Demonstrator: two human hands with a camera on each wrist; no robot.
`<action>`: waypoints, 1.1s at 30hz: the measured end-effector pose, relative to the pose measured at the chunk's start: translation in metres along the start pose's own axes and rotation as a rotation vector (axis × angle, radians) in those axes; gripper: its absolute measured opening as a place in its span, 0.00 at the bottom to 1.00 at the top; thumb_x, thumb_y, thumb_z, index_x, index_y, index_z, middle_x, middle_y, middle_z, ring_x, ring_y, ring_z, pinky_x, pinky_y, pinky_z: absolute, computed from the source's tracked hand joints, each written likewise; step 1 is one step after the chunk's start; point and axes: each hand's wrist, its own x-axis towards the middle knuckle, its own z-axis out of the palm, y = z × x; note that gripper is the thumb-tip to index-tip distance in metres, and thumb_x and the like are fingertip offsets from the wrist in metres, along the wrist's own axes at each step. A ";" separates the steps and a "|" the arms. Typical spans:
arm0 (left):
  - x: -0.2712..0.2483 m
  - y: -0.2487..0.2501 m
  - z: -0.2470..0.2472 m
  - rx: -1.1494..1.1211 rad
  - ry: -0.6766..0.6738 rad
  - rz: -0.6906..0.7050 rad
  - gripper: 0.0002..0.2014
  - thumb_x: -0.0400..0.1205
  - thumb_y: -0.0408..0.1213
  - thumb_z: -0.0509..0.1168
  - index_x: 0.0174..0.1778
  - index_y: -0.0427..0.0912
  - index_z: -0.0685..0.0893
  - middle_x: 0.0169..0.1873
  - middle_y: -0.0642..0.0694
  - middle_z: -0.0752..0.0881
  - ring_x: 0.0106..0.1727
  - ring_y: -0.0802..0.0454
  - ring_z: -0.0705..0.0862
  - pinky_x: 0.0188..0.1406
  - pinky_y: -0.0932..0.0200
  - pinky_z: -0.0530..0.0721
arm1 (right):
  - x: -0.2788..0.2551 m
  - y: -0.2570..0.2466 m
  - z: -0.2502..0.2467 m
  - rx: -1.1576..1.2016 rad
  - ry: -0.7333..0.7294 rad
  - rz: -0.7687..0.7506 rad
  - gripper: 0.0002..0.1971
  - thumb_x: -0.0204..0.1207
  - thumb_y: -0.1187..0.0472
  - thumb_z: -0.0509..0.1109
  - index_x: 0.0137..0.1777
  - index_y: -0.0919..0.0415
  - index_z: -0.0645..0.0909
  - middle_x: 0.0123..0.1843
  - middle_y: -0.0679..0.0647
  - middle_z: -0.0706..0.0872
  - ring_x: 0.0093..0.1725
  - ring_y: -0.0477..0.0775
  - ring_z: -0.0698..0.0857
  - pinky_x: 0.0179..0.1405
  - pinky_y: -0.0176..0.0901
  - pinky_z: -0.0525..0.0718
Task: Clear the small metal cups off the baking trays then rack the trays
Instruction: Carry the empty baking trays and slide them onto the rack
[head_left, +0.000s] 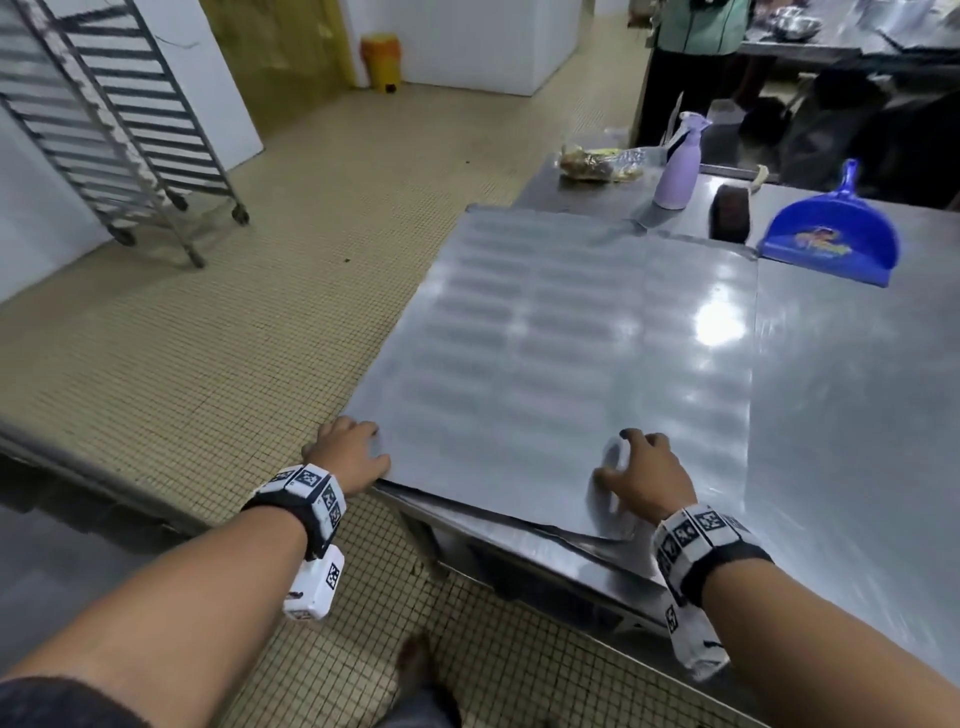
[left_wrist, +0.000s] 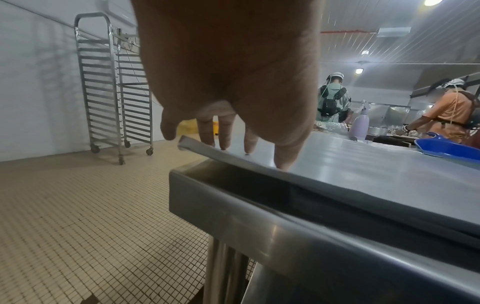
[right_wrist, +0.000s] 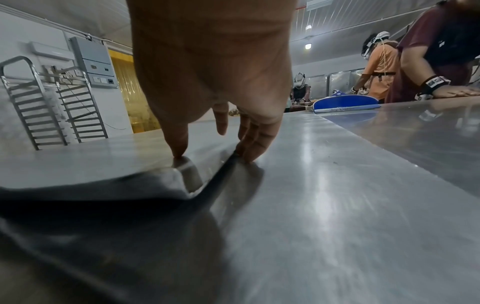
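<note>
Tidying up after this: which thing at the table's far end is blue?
The dustpan, farthest right. The spray bottle is lilac and the brush between them is dark.

Cool, even light comes from ceiling lamps (left_wrist: 359, 71), seen as bright spots in both wrist views. A white glare patch sits on the steel tray (head_left: 719, 322), and a long streak of reflection runs down the table (right_wrist: 327, 185) in the right wrist view. The head view is smeared by motion, most along its right edge and over the tray's surface. Each wrist view shows its hand (left_wrist: 228, 67) as a large, dim, soft-focus shape. The rack (right_wrist: 39, 107) leans and bends from wide-angle distortion. Dark shadow lies under the tray's near edge.
</note>
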 end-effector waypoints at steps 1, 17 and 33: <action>0.006 -0.003 -0.002 -0.020 0.002 0.006 0.32 0.80 0.54 0.65 0.80 0.51 0.70 0.79 0.44 0.68 0.77 0.40 0.67 0.73 0.39 0.73 | 0.005 0.000 -0.001 0.001 -0.001 0.012 0.35 0.74 0.45 0.73 0.79 0.53 0.68 0.74 0.60 0.72 0.68 0.67 0.80 0.65 0.56 0.81; 0.156 -0.018 -0.062 -0.427 -0.060 0.164 0.17 0.79 0.42 0.68 0.63 0.42 0.81 0.52 0.48 0.86 0.55 0.41 0.86 0.53 0.54 0.81 | 0.085 -0.025 -0.020 0.072 0.047 0.287 0.36 0.77 0.51 0.77 0.81 0.65 0.69 0.73 0.65 0.80 0.71 0.64 0.80 0.67 0.48 0.77; 0.240 0.031 -0.069 -0.577 -0.023 0.052 0.04 0.82 0.30 0.63 0.47 0.42 0.82 0.48 0.40 0.88 0.50 0.38 0.85 0.52 0.51 0.80 | 0.176 -0.027 -0.053 0.261 0.091 0.326 0.26 0.77 0.55 0.76 0.73 0.63 0.78 0.66 0.61 0.87 0.66 0.63 0.84 0.63 0.48 0.77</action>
